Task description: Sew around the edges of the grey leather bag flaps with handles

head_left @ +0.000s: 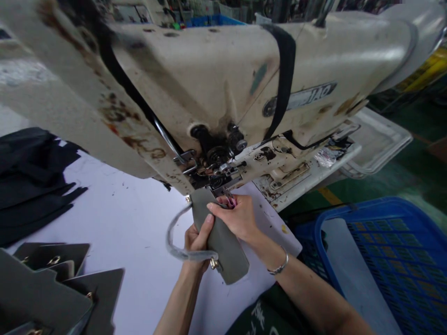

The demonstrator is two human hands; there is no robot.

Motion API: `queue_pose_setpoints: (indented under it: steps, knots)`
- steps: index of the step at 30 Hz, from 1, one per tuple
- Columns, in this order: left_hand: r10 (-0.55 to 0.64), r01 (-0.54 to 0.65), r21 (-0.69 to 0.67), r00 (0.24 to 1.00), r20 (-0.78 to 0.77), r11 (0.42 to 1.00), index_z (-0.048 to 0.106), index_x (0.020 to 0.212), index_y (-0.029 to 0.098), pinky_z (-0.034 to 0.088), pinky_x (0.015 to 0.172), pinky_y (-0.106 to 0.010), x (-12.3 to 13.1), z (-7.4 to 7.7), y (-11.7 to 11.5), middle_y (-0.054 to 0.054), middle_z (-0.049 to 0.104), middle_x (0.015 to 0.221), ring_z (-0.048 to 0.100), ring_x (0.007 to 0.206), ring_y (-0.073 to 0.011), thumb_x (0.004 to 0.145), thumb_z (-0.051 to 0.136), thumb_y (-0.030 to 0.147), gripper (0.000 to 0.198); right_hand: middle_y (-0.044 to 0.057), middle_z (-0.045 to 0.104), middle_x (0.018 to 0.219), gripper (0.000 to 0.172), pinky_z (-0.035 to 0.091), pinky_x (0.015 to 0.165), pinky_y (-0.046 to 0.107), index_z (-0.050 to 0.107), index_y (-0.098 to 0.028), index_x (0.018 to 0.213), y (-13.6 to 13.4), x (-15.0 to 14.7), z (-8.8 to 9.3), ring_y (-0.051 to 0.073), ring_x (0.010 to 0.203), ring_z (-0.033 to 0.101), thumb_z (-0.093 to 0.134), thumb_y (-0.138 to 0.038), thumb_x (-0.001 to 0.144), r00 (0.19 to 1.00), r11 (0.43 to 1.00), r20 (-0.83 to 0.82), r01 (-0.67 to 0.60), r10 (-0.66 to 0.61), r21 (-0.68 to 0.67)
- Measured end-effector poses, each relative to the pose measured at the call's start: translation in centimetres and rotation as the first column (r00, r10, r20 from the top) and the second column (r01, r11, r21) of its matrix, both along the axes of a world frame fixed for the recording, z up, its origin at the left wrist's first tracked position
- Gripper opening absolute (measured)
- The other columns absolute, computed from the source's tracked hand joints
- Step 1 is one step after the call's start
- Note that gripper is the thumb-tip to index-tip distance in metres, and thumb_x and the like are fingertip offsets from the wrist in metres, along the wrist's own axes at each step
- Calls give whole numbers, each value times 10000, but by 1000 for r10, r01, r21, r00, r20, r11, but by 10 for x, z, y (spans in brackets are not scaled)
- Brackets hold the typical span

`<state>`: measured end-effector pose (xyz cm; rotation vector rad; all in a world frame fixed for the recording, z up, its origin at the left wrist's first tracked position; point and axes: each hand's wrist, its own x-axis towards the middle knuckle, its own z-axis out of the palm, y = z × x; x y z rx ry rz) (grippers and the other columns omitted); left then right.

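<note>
Here, the left hand (198, 241) grasps the grey panel (228, 251) near the machine (209, 70), over the white table (146, 242); the right hand (239, 216), thumb on the panel, grips a pink tool (232, 202).

Grey panel (226, 253): elongated, smooth-faced, long axis running from 11 o'clock to 5 o'clock, held over the table (139, 223). Tubular handle (174, 249): sheathed in translucent wrap, bowed out towards 9 o'clock, with a gold-toned fitting at each end, the lower fitting (213, 264) being the clearer. The left grip (198, 239) clasps the panel from its 9 o'clock side, thumb on the face. Pink-handled tool (231, 201): held in the right grip (235, 215) at the panel's 1 o'clock edge; partly hidden by fingers.
</note>
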<state>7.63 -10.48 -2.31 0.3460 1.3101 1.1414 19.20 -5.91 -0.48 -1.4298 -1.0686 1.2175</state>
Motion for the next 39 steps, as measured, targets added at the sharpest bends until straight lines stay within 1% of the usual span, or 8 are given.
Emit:
queue_pose_setpoints:
  steps: [3, 6, 11, 16, 19, 25, 32, 39]
  knots:
    - [42, -40, 45, 999, -35, 998, 744, 960, 95, 646, 596, -304, -1, 0, 6, -106, 775, 779, 750, 631, -258, 583, 951, 405, 531, 2, 715, 702, 277, 475, 603, 250, 776, -183, 752, -1, 3, -5, 137, 638, 618, 865, -430, 662, 998, 998, -62, -10, 6, -57]
    - [52, -50, 32, 996, -68, 998, 757, 915, 93, 651, 590, -325, -4, -1, 6, -107, 772, 767, 751, 634, -280, 552, 963, 396, 516, 34, 764, 805, 358, 532, 666, 270, 806, -179, 845, -4, 10, -8, 162, 711, 674, 907, -418, 598, 984, 992, -175, -40, 18, -120]
    - [50, -49, 23, 997, -66, 999, 763, 943, 103, 640, 558, -302, -1, 6, 3, -103, 776, 774, 745, 612, -264, 600, 941, 398, 487, 50, 779, 820, 329, 548, 694, 292, 823, -169, 842, -4, 27, -2, 175, 716, 687, 910, -355, 585, 944, 975, -315, -156, 99, -161]
    - [50, -51, -13, 998, -34, 999, 758, 979, 92, 654, 596, -334, 5, 17, 1, -120, 781, 800, 754, 637, -284, 600, 937, 399, 519, 8, 730, 708, 216, 474, 635, 253, 820, -179, 776, 7, 42, 5, 145, 649, 626, 822, -390, 734, 940, 952, -186, -301, 288, -51]
    - [51, -50, -40, 999, 18, 998, 754, 1008, 98, 664, 666, -357, 7, 21, 0, -125, 782, 811, 768, 706, -302, 607, 934, 390, 528, -18, 646, 600, 249, 394, 564, 228, 774, -165, 660, 14, 44, 8, 112, 566, 541, 806, -392, 758, 926, 931, -112, -364, 362, -3]
    - [124, -114, -150, 991, 59, 982, 765, 1046, 100, 663, 638, -380, 10, 30, 14, -149, 781, 868, 764, 722, -310, 701, 875, 418, 482, 16, 680, 612, 237, 454, 573, 253, 771, -155, 631, 12, 34, 16, 126, 559, 571, 873, -367, 658, 940, 960, -221, -276, 260, -44]
    - [215, -197, -143, 969, 119, 970, 761, 1124, 122, 667, 657, -406, 14, 38, 21, -134, 779, 853, 769, 751, -334, 697, 882, 341, 494, 36, 697, 612, 243, 503, 564, 280, 762, -170, 596, 9, 29, 18, 151, 558, 607, 910, -362, 590, 947, 975, -270, -204, 173, -91]
    - [239, -229, -123, 968, 73, 966, 781, 1043, 115, 656, 602, -432, 13, 34, 29, -178, 775, 898, 761, 713, -350, 664, 899, 370, 472, 23, 673, 586, 259, 494, 547, 275, 771, -161, 620, 19, 27, 22, 133, 529, 575, 922, -362, 558, 950, 976, -272, -190, 155, -107]
